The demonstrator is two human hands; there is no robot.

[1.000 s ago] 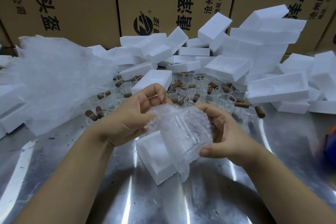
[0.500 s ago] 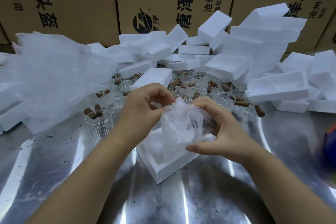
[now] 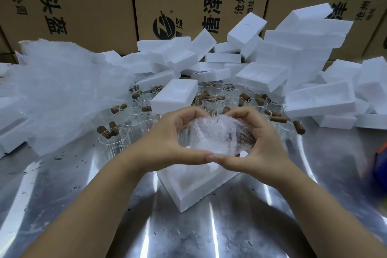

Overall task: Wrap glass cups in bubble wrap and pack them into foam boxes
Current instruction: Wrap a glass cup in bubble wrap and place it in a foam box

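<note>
A glass cup wrapped in bubble wrap (image 3: 213, 136) sits between my two hands, just above an open white foam box (image 3: 188, 190) on the steel table. My left hand (image 3: 167, 142) curls round its left side and my right hand (image 3: 259, 140) round its right side. The two thumbs meet under the bundle. Behind my hands stand several bare glass cups (image 3: 117, 138) with brown corks (image 3: 106, 132) in them.
A heap of bubble wrap sheets (image 3: 62, 90) lies at the left. Many white foam boxes and lids (image 3: 303, 58) are piled at the back and right, in front of cardboard cartons (image 3: 83, 2). A blurred blue and orange thing (image 3: 379, 163) is at the right edge.
The loose bubble wrap has been drawn tight round the cup. Both hands have closed in round the bundle and their thumbs now touch beneath it, over the foam box.
</note>
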